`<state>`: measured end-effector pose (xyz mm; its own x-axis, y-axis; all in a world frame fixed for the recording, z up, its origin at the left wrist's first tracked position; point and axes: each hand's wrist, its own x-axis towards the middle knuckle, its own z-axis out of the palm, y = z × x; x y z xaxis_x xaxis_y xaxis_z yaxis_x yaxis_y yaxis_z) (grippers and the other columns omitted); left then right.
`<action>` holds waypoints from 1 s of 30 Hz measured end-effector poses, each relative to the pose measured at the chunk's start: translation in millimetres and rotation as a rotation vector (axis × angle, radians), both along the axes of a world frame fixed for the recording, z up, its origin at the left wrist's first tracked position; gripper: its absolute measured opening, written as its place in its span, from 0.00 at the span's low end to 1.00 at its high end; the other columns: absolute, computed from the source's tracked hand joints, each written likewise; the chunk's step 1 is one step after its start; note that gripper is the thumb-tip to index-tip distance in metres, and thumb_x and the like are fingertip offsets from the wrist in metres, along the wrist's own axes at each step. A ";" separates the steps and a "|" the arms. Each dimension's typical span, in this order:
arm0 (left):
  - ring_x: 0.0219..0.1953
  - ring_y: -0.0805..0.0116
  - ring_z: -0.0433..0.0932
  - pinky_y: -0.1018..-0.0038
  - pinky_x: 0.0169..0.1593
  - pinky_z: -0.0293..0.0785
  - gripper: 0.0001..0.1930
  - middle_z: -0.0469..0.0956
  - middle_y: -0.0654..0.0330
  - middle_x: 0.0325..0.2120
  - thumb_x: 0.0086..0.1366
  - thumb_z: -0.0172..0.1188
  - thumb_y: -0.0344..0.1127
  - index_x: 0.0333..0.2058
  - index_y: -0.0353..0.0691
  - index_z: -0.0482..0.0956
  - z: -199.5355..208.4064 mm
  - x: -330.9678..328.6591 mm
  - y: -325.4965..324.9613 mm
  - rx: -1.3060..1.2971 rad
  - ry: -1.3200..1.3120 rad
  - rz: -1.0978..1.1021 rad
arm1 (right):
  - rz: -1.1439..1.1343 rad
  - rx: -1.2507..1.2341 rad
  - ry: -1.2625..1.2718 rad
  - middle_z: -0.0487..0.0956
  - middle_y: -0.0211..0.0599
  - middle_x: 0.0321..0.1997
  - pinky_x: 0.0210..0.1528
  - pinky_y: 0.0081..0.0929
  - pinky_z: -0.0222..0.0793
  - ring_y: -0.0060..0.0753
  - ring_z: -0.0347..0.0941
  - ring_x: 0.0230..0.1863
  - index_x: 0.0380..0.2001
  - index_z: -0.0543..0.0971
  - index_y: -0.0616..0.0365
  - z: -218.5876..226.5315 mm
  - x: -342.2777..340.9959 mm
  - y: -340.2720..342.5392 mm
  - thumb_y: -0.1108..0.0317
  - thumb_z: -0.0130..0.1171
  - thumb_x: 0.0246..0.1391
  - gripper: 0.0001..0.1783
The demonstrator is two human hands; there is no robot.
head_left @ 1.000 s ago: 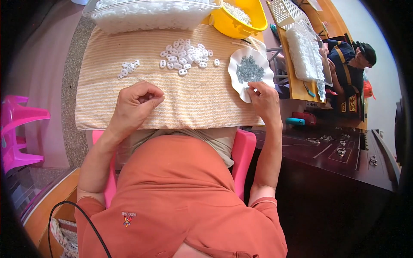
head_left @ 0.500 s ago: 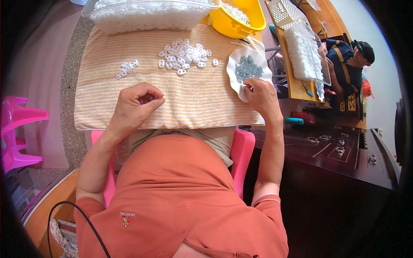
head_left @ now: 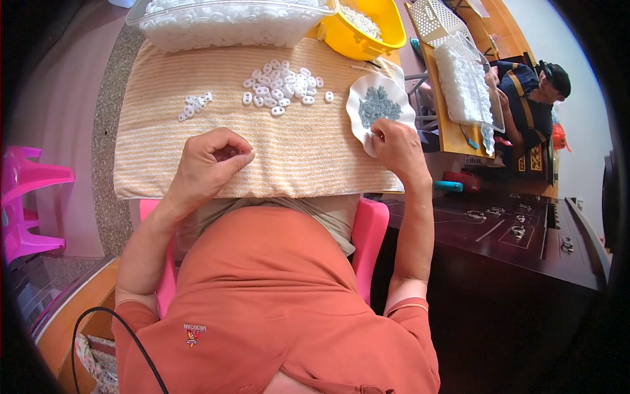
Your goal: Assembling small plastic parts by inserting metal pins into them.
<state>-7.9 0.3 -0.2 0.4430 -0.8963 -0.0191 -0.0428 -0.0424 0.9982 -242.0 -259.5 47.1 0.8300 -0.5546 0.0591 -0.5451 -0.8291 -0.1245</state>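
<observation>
Reaching into the white scalloped dish (head_left: 380, 108) of grey bits at two o'clock, the right hand (head_left: 394, 144) has crept up from its near rim; whether it pinches any, I cannot tell. Left hand (head_left: 207, 164) stays curled on the striped cloth (head_left: 197, 65). White rings (head_left: 282, 85) lie at twelve, below a clear tub (head_left: 230, 23) and yellow bowl (head_left: 367, 29).

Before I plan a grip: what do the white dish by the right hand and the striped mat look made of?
White dish: probably thin moulded plastic, its wavy rim smooth and slightly glossy. Striped mat: woven cloth, likely towelling, matte with fine ribbed stripes and soft edges. The right hand rests at the dish's rim.
</observation>
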 end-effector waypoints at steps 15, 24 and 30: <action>0.28 0.84 0.74 0.84 0.33 0.70 0.02 0.78 0.67 0.25 0.58 0.64 0.24 0.30 0.34 0.80 -0.4 -1.3 -1.0 0.005 0.040 -0.022 | -0.060 0.027 -0.062 0.80 0.45 0.31 0.40 0.38 0.72 0.46 0.77 0.35 0.32 0.80 0.59 0.1 -16.3 -2.9 0.72 0.59 0.46 0.07; 0.28 0.84 0.74 0.84 0.32 0.70 0.02 0.78 0.67 0.25 0.57 0.64 0.24 0.30 0.34 0.80 1.3 -2.0 -0.9 0.007 0.047 -0.025 | -0.022 0.036 -0.089 0.80 0.44 0.29 0.38 0.35 0.72 0.44 0.78 0.33 0.32 0.81 0.60 1.2 -10.8 -3.1 0.73 0.62 0.43 0.09; 0.27 0.84 0.73 0.85 0.31 0.69 0.02 0.78 0.68 0.25 0.58 0.64 0.24 0.30 0.35 0.80 0.5 -2.3 -0.8 0.017 0.043 -0.033 | 0.039 0.015 -0.076 0.80 0.43 0.29 0.38 0.35 0.71 0.44 0.77 0.34 0.32 0.81 0.60 -0.4 -6.5 -6.0 0.73 0.61 0.44 0.08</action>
<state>-10.2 -0.5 0.3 0.4115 -0.9099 -0.0522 -0.0020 -0.0582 0.9983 -248.4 -265.5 46.7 0.8446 -0.5231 0.1142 -0.5008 -0.8473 -0.1768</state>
